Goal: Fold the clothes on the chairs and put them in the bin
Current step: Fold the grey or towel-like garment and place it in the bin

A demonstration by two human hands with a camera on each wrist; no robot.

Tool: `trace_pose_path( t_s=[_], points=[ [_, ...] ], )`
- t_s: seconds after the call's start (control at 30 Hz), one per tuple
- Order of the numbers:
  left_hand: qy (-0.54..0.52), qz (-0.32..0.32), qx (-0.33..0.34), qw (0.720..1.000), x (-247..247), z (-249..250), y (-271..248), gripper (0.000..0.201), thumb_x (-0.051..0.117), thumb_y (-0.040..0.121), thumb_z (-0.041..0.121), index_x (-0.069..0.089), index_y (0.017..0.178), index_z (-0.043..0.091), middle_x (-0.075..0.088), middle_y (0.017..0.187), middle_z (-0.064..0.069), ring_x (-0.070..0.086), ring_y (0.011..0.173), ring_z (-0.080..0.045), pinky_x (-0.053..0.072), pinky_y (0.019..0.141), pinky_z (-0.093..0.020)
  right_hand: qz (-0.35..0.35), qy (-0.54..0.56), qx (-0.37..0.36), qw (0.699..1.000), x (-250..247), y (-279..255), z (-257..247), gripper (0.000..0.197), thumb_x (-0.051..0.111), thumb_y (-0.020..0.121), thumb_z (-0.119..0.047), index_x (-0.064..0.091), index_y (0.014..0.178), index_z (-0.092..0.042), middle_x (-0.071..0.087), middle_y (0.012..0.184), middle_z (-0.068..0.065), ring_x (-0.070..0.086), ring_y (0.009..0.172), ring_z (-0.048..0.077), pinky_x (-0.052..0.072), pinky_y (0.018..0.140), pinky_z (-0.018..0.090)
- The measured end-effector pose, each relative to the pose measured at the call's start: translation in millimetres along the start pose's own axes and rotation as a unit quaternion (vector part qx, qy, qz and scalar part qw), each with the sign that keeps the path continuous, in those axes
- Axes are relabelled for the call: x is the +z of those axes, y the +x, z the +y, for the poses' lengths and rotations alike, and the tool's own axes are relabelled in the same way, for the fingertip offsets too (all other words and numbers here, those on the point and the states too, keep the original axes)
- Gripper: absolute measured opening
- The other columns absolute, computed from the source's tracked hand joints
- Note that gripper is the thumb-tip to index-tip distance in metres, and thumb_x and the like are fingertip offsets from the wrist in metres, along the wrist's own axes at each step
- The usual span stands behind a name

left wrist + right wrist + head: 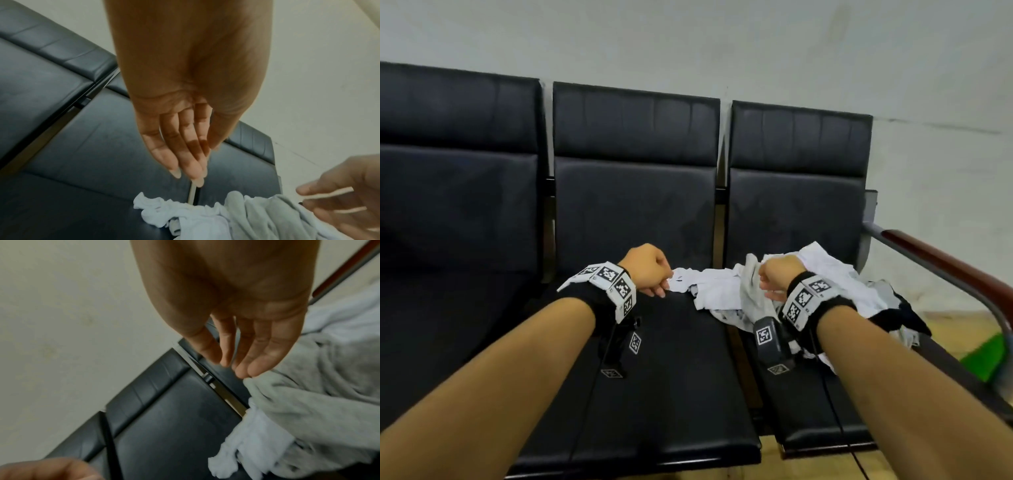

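Note:
A crumpled white garment (709, 284) (185, 216) lies across the gap between the middle seat (654, 377) and the right seat (808, 404). A grey garment (748, 291) (308, 402) is heaped over it, and a dark garment (900, 315) lies at the pile's right end. My left hand (654, 274) (185, 154) hovers at the white garment's left tip with straight fingers, holding nothing. My right hand (774, 279) (246, 353) is over the grey garment with its fingers extended. Its fingertips (252, 369) touch a raised fold of the grey cloth.
Three black padded chairs stand joined in a row against a pale wall. The left seat (448, 325) holds nothing. A wooden armrest (945, 263) on a metal frame bounds the right side. Past it, a green object (983, 356) sits low by the floor.

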State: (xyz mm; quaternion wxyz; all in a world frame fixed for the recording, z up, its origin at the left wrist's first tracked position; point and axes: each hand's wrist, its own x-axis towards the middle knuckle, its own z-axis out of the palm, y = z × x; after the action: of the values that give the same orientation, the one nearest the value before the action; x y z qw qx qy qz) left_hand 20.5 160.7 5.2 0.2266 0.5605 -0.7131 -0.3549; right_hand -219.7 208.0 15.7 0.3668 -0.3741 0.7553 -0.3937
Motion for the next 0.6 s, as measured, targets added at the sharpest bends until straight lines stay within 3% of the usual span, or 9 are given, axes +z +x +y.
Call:
trace_pose_path(
  t_s=[0.1,0.13,0.2,0.27,0.33,0.4,0.5,0.6],
  points=[
    [-0.004,-0.006,-0.023,1.0,13.4,-16.1,20.8,0.012,0.053,0.094,0.009,0.063,0.087,0.005,0.07,0.078,-0.011,0.069,0.068,-0.024,0.056,0.062,-0.029,0.058,-0.069,-0.03,0.995,12.6,76.2,49.7,0.019,0.056,0.088,-0.03,0.05,0.076,-0.016,0.056,0.088,0.006,0.059,0.093,0.023,0.054,0.09,0.041],
    [-0.004,-0.009,-0.027,1.0,18.7,-19.7,26.5,0.013,0.053,0.094,0.009,0.062,0.087,0.005,0.069,0.078,-0.011,0.069,0.068,-0.024,0.055,0.061,-0.029,0.073,-0.111,-0.042,0.99,18.4,95.6,62.2,0.025,0.053,0.084,-0.04,0.051,0.079,-0.016,0.058,0.09,0.006,0.059,0.097,0.023,0.051,0.093,0.043],
    [-0.001,-0.018,-0.037,0.999,30.2,-28.1,37.7,0.014,0.052,0.094,0.008,0.062,0.085,0.005,0.069,0.077,-0.011,0.069,0.067,-0.025,0.054,0.058,-0.027,0.091,-0.154,-0.055,0.982,27.8,104.0,73.7,0.038,0.049,0.079,-0.052,0.054,0.091,-0.016,0.062,0.09,0.005,0.059,0.093,0.023,0.047,0.089,0.038],
    [0.003,-0.032,-0.046,0.998,43.0,-35.9,47.9,0.015,0.051,0.094,0.007,0.061,0.083,0.006,0.068,0.075,-0.01,0.068,0.064,-0.023,0.053,0.054,-0.025,0.092,-0.203,-0.022,0.975,33.9,91.5,72.2,0.032,0.058,0.086,-0.041,0.056,0.098,-0.012,0.063,0.094,0.008,0.059,0.087,0.027,0.045,0.079,0.033],
    [0.006,-0.042,-0.051,0.998,55.6,-41.4,56.9,0.015,0.05,0.095,0.008,0.06,0.083,0.006,0.067,0.074,-0.009,0.066,0.061,-0.02,0.052,0.052,-0.024,0.097,-0.245,-0.006,0.965,32.3,87.4,69.5,0.029,0.058,0.092,-0.03,0.061,0.104,-0.003,0.065,0.101,0.014,0.06,0.092,0.031,0.047,0.079,0.034],
    [0.005,-0.05,-0.05,0.997,63.7,-41.7,63.8,0.016,0.05,0.095,0.008,0.059,0.083,0.007,0.066,0.075,-0.009,0.065,0.06,-0.019,0.052,0.053,-0.024,0.096,-0.256,-0.005,0.962,33.7,94.1,68.0,0.033,0.055,0.095,-0.029,0.063,0.112,-0.002,0.064,0.105,0.014,0.058,0.095,0.028,0.042,0.079,0.032],
    [-0.015,-0.04,-0.041,0.998,68.8,-33.6,70.9,0.02,0.05,0.096,0.007,0.057,0.078,0.009,0.065,0.074,-0.009,0.063,0.058,-0.018,0.053,0.056,-0.026,0.1,-0.236,-0.073,0.964,31.2,94.7,50.4,0.028,0.057,0.093,-0.029,0.069,0.11,-0.009,0.068,0.112,0.012,0.061,0.106,0.028,0.044,0.085,0.032],
    [-0.042,-0.022,-0.026,0.999,69.4,-16.4,72.6,0.011,0.054,0.095,0.01,0.059,0.087,0.005,0.067,0.08,-0.012,0.063,0.06,-0.017,0.055,0.058,-0.029,0.13,-0.197,-0.147,0.96,22.6,79.5,20.9,0.022,0.053,0.095,-0.027,0.069,0.1,-0.011,0.069,0.104,0.007,0.061,0.105,0.027,0.037,0.079,0.026]
  ],
)
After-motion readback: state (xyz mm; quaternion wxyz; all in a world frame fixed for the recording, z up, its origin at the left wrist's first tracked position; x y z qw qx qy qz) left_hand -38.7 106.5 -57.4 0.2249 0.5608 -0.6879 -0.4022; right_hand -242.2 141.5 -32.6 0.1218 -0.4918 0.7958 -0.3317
